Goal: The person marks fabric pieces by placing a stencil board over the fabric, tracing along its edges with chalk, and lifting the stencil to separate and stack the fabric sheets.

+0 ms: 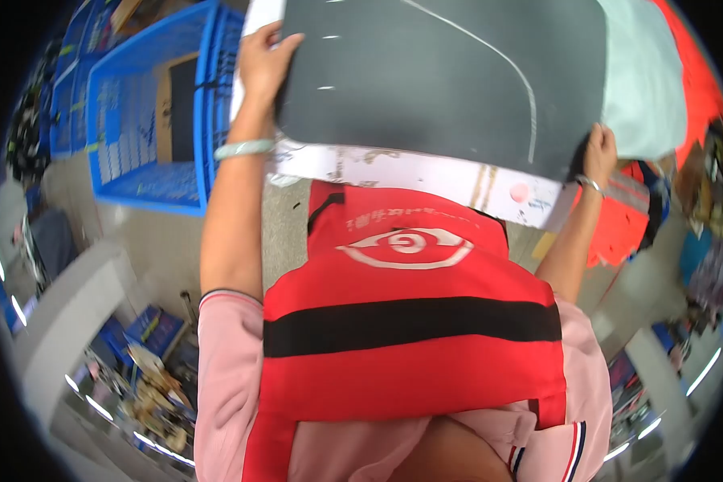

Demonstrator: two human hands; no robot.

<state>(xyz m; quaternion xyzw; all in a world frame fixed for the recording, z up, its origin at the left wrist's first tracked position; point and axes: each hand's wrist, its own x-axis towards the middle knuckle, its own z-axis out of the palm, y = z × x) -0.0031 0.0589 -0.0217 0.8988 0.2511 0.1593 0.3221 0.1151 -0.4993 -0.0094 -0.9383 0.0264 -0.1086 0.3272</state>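
A dark grey sheet (426,80) with rounded corners and white drawn marks, one long curve and several short dashes, spreads over a white tabletop (386,165). My left hand (267,64) is at the sheet's left edge, thumb on top and fingers bent at the border. At the lower right corner, my right hand (600,153) pinches the sheet's edge between thumb and fingers. Pale green material (643,80) lies beside the sheet on the right, with red-orange material (695,72) past it. The sheet's top runs out of view.
A blue plastic crate (104,136) stands left of the table, with a dark panel and brown board inside. Orange pieces (618,221) lie low at the right, below the table edge. A red apron (410,377) covers my front. Piled goods sit farther off on both sides.
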